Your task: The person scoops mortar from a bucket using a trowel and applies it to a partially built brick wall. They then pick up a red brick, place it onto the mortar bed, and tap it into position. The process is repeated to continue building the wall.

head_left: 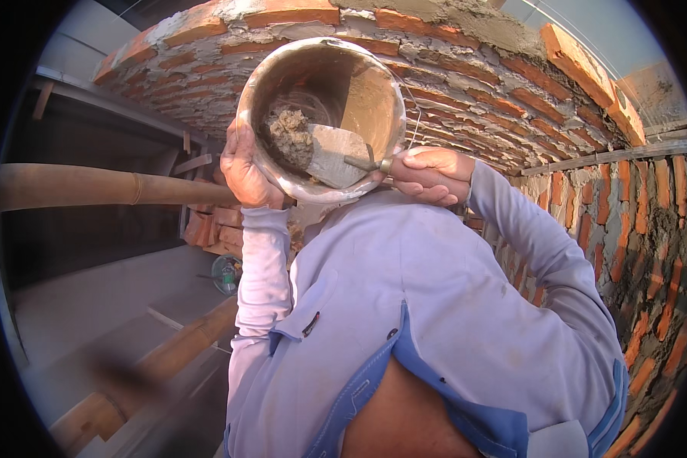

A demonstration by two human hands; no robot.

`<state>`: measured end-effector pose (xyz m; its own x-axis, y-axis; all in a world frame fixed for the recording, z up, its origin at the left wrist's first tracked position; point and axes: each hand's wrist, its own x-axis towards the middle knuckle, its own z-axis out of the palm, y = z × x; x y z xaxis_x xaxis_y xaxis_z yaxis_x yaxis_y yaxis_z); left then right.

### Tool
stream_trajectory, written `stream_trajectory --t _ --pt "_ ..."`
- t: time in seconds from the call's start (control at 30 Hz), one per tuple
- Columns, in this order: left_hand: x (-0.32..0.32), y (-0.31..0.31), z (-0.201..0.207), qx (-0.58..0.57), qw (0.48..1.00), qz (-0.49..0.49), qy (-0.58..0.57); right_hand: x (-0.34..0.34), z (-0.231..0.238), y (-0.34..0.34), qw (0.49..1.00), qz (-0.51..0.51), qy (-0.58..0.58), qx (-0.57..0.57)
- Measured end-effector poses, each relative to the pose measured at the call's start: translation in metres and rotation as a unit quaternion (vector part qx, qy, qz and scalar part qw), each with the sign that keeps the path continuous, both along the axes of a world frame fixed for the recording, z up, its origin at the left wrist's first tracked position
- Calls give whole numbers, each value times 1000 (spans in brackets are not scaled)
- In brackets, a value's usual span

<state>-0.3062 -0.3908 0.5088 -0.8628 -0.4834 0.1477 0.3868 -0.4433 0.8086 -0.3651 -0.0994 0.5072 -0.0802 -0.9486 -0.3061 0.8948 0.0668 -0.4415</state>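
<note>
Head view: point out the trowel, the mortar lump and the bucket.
Trowel (336, 158): head view, middle of its flat blade.
Mortar lump (288, 136): head view, middle of its rough upper surface.
Bucket (368, 99): head view, bare sunlit patch of its inner wall.

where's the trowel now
Upper middle of the head view: the trowel is in the right hand, its blade inside the bucket, mortar at its left end.
</note>
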Motion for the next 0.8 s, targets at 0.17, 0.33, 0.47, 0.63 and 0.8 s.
stream_trajectory --t 0.17,0.33,0.47,0.63,0.8 --pt "-15 -24 -34 101 995 20 -16 -9 24 7 996 -81 -34 10" --pt "-46 -25 -49 140 987 70 -43 -50 87 15 957 -198 180 110" --pt "-56 -29 -50 133 989 61 -34 -91 146 -6 849 -212 435 212" --pt "-76 -27 -59 106 994 32 -12 -125 143 -41 288 -2 868 405" --pt "-92 -40 -72 91 995 44 -25 -100 105 -61 212 -65 873 435"
